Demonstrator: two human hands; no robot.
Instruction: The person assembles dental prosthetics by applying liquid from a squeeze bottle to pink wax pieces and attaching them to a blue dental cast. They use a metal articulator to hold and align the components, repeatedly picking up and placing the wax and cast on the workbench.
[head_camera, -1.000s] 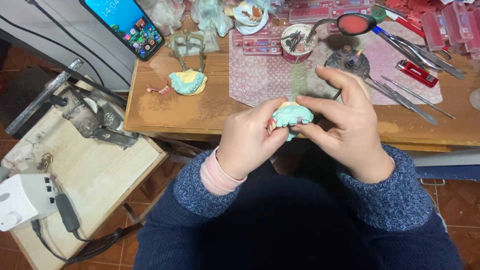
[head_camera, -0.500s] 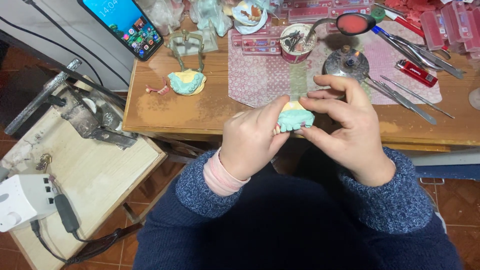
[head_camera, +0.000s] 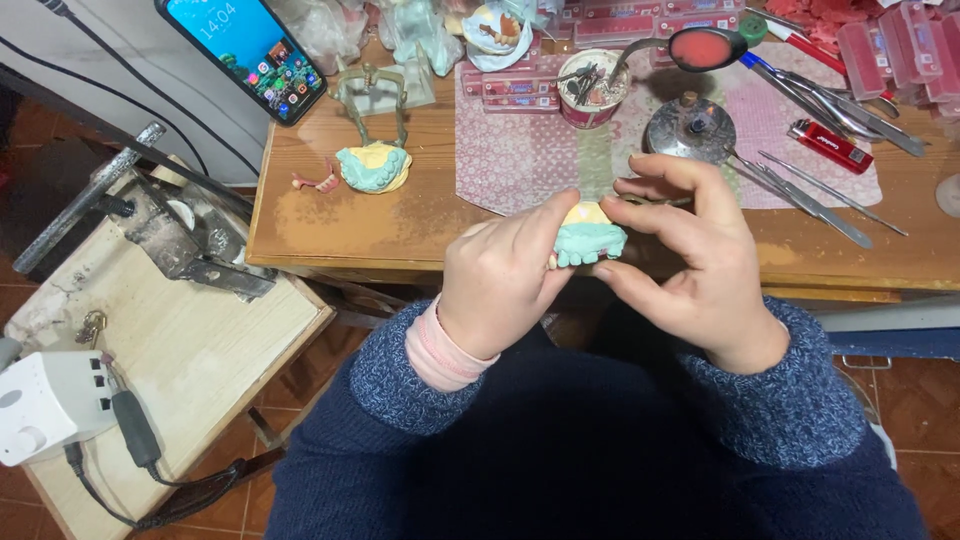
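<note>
Both hands hold a small teal and yellow dental cast just in front of the wooden table's near edge. My left hand grips it from the left, thumb along its top. My right hand pinches it from the right with thumb below and fingers above. A row of teeth shows on the cast's lower edge. A second teal and yellow cast lies on the table to the left, under a metal frame, with a small pink piece beside it.
A phone leans at the back left. A patterned cloth carries a cup of tools, a round metal burner, a red lighter and long metal instruments. A lower side bench holds a vise and a white box.
The cast has been turned in my hands and lifted slightly toward the table. My right fingers have shifted over its top.
</note>
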